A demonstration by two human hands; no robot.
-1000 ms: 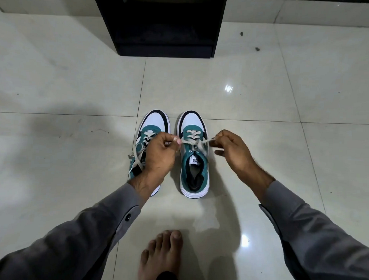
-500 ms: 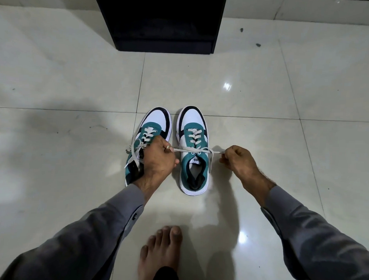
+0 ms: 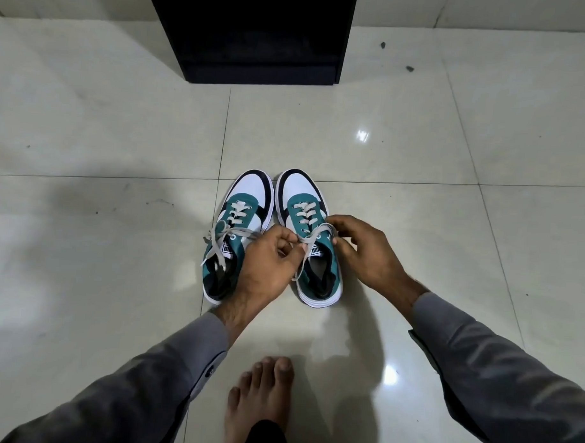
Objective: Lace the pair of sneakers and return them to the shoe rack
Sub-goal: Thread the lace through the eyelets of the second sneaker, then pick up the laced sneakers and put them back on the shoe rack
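Observation:
Two teal, white and black sneakers stand side by side on the tiled floor, toes pointing away from me. The left sneaker [image 3: 238, 226] has its white lace tied in a loose bow. Over the tongue of the right sneaker [image 3: 309, 222] both hands meet. My left hand [image 3: 266, 263] pinches one end of the right sneaker's lace [image 3: 317, 233], whose tail hangs down beside the shoe opening. My right hand [image 3: 366, 253] pinches the other end at the shoe's right edge. The black shoe rack [image 3: 257, 38] stands straight ahead against the wall.
Glossy cream floor tiles [image 3: 420, 143] lie all around the shoes, with bright light reflections. My bare foot [image 3: 262, 396] rests on the floor just behind the sneakers. Two small dark specks [image 3: 410, 68] lie on the tile right of the rack.
Half a second ago the lace was pulled taut sideways between my spread hands. Both hands have now come together over the right sneaker's tongue and the lace is slack.

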